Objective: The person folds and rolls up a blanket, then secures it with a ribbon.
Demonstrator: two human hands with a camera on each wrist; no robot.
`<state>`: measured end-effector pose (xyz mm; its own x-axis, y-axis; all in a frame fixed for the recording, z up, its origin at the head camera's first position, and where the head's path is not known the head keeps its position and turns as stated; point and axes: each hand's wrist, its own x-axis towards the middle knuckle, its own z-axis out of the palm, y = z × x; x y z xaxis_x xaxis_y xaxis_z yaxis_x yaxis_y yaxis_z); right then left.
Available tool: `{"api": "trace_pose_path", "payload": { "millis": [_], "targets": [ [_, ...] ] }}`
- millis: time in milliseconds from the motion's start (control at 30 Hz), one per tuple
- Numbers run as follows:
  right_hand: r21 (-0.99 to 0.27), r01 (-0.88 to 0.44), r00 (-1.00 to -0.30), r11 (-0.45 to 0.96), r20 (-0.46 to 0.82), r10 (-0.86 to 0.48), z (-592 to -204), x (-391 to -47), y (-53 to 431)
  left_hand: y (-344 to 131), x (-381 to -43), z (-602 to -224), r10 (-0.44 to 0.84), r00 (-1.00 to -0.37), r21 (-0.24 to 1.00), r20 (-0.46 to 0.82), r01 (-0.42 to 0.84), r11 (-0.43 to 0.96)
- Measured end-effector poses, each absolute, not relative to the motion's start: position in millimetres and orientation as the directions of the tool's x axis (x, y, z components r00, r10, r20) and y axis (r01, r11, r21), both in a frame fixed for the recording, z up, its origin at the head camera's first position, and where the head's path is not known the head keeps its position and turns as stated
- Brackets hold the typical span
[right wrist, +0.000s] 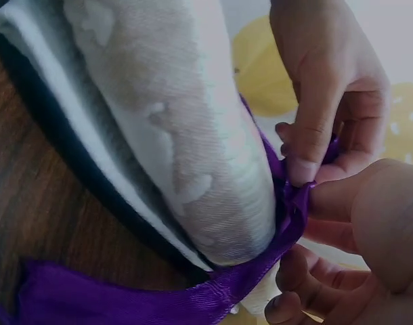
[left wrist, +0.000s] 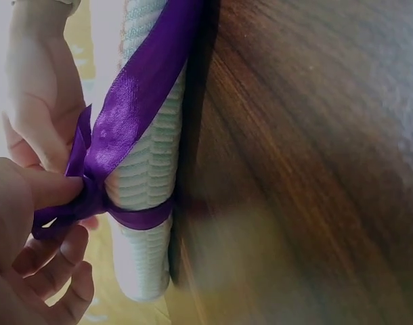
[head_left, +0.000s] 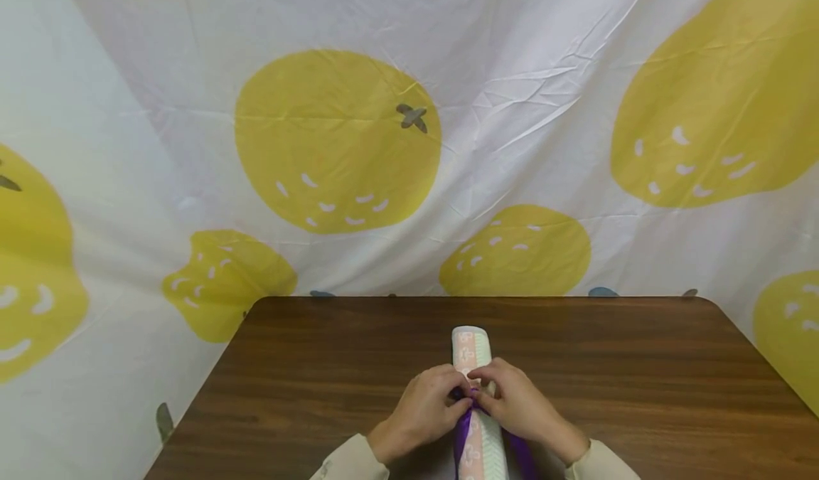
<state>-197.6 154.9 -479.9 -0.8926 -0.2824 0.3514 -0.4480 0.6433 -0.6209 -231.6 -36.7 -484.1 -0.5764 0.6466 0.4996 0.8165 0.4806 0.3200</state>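
A rolled-up towel point(head_left: 468, 348), pale with pink and green patterned bands, lies lengthwise on the table. Purple satin ribbon point(left wrist: 128, 112) is wrapped around the roll and gathered in a knot with small loops on top. My left hand point(head_left: 427, 403) pinches the ribbon at this knot between thumb and fingers. From the other side my right hand point(head_left: 520, 402) also pinches ribbon there, its fingertips almost meeting the left ones. One ribbon tail point(right wrist: 105, 301) trails over the table in the right wrist view. Fingers partly hide the knot.
The brown wood-grain table point(head_left: 320, 366) extends around the roll, with rounded far corners. A white cloth point(head_left: 499, 53) printed with yellow fruit hangs right behind the table and along its sides.
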Motion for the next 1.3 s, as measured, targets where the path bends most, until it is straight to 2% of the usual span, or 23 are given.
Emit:
{"api": "trace_pose_path", "payload": {
  "millis": [367,733,1133,1300],
  "targets": [
    [-0.589,-0.468,-0.877,0.659,0.405,-0.26,-484,-201,152,-36,-232,-486,0.636,-0.577,0.274,0.512,0.812,0.516],
    [-0.639,-0.412,-0.903,0.65,0.38,-0.2,-484,-200,147,-35,-233,-487,0.61,-0.572,0.239,0.549,0.807,0.541],
    [-0.735,-0.324,-0.946,0.595,0.268,-0.184,-479,-196,143,-34,-232,-489,0.568,-0.593,0.269,0.571,0.788,0.553],
    [-0.753,-0.304,-0.952,0.583,0.25,-0.174,-481,-193,142,-33,-232,-489,0.548,-0.624,0.301,0.558,0.767,0.566]
  ]
}}
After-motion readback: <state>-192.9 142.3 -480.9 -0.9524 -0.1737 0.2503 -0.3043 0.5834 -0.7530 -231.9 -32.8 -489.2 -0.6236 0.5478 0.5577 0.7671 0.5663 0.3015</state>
